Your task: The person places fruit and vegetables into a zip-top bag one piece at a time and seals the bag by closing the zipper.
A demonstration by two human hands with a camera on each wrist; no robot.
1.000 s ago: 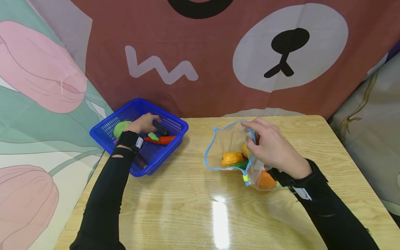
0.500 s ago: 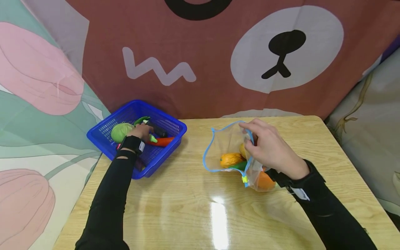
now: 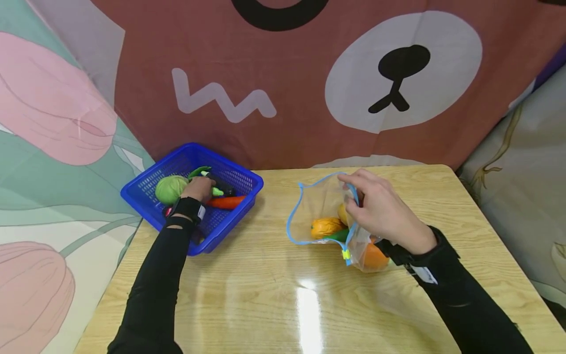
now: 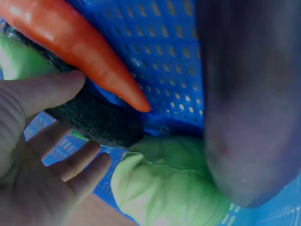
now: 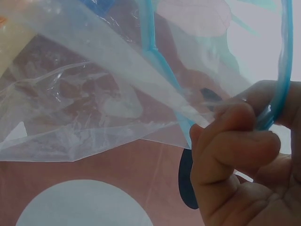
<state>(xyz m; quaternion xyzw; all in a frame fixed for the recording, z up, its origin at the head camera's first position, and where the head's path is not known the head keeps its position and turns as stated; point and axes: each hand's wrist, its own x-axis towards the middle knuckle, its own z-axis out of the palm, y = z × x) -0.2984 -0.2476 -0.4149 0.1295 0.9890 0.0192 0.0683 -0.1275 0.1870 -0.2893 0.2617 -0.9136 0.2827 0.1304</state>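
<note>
My left hand (image 3: 200, 189) reaches into a blue plastic basket (image 3: 146, 202). In the left wrist view its thumb lies across a dark, bumpy cucumber (image 4: 108, 120) with a light green end, the other fingers curling beneath. Beside this lie an orange-red carrot (image 4: 89, 52), a pale green cabbage (image 4: 164, 181) and a dark purple eggplant (image 4: 254, 117). My right hand (image 3: 382, 209) pinches the blue-edged rim of a clear zip bag (image 3: 316, 196), holding its mouth open to the left. Inside the bag are a ridged orange-yellow vegetable (image 3: 327, 227), something green (image 3: 339, 235) and a round orange one (image 3: 375, 257).
A light wood table (image 3: 261, 295) carries basket and bag, the basket at the back left. A printed cloth (image 3: 300, 73) hangs right behind the table's far edge. A yellow slider (image 3: 346, 254) sits on the bag's zip.
My left hand has shifted back and down within the basket, from the dark vegetable toward the cucumber, uncovering more of the cabbage. The right hand keeps the bag rim in the same place.
</note>
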